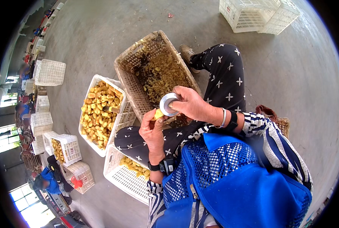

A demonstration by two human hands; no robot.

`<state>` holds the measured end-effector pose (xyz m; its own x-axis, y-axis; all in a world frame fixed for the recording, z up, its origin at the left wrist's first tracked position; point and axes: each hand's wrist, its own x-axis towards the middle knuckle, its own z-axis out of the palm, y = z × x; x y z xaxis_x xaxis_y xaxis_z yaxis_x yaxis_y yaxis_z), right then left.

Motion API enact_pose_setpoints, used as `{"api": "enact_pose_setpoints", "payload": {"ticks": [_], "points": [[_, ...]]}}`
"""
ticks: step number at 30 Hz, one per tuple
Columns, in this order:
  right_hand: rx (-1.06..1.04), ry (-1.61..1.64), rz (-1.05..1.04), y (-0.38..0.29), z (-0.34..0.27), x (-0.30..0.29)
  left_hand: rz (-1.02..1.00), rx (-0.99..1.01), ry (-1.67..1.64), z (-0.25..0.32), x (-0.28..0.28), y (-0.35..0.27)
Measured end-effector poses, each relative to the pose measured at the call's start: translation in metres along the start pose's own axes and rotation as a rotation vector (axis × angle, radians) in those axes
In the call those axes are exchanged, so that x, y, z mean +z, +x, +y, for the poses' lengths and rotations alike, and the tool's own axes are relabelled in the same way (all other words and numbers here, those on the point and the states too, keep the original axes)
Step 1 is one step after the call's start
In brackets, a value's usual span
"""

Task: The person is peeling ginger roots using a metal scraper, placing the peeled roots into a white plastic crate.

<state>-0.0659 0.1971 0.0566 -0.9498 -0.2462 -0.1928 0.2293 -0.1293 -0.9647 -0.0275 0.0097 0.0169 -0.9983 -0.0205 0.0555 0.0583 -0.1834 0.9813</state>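
My left hand [152, 134] pinches a small yellow piece of ginger root [159, 114] between thumb and fingers. Gripped in my right hand [192, 104] is a round metal ring-shaped tool [169, 104], its rim against or very close to the ginger. Both hands are above the near end of a dirt-stained plastic crate [129, 85] that holds brown and yellow peelings [165, 75]. To the left, a white crate [93, 149] is heaped with ginger roots [98, 111], and a wooden-handled tool [112, 109] lies on them. A lower white crate [121, 182] contains pale yellow ginger pieces [135, 166], partly hidden by my leg.
My bent legs [226, 77] flank the stained crate. White crates [257, 17] lie at the upper right. Farther left, a person in blue [48, 179] sits near a crate of ginger [69, 148] and a tipped crate [82, 173]. Several stacked crates [49, 72] and other people stand beyond.
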Motion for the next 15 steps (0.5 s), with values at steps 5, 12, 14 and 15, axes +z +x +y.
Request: {"api": "enact_pose_setpoints", "payload": {"ticks": [5,12,14,15], "points": [[-0.035,0.043,0.002,0.000,-0.003,0.002,0.008,0.115,0.179,0.009,0.003,0.001],[0.000,0.290,0.175,0.007,0.018,0.015,0.018,0.413,0.632,0.014,0.009,0.012],[0.222,0.494,0.165,0.011,0.008,0.013,-0.009,0.555,0.826,0.024,0.014,0.015],[0.147,0.341,0.174,0.012,0.014,0.011,-0.032,0.578,0.868,0.023,0.014,0.015]]}}
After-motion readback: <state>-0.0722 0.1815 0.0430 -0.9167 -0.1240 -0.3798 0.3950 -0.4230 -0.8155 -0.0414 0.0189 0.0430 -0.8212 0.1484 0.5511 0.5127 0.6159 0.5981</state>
